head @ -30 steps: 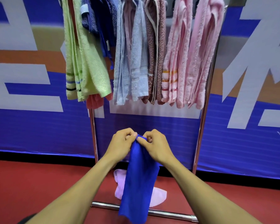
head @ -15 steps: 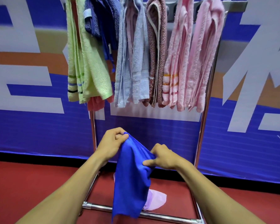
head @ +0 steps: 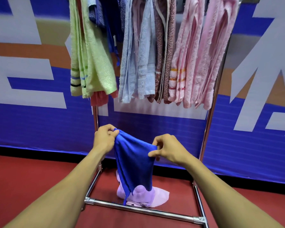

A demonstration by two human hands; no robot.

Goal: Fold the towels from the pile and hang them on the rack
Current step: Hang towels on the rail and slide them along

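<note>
A blue towel (head: 133,160) hangs between my hands in front of the metal rack (head: 209,122). My left hand (head: 104,140) pinches its upper left corner. My right hand (head: 168,149) pinches the upper right edge, a little lower. The cloth droops to a point above a lilac towel (head: 148,197) lying on the red floor inside the rack's base. Several towels hang from the rack's top: light green (head: 90,60), dark blue (head: 109,18), pale blue (head: 138,63), brown-patterned (head: 166,55) and pink (head: 209,60).
The rack's lower front bar (head: 143,209) crosses the floor just before me, with side bars running back to the uprights. A blue, white and orange banner wall (head: 39,122) stands close behind the rack. Red floor (head: 23,176) stretches left and right.
My hands, together at the towel's top a second ago, have moved apart and spread its upper edge. The right hand slid rightward along the cloth.
</note>
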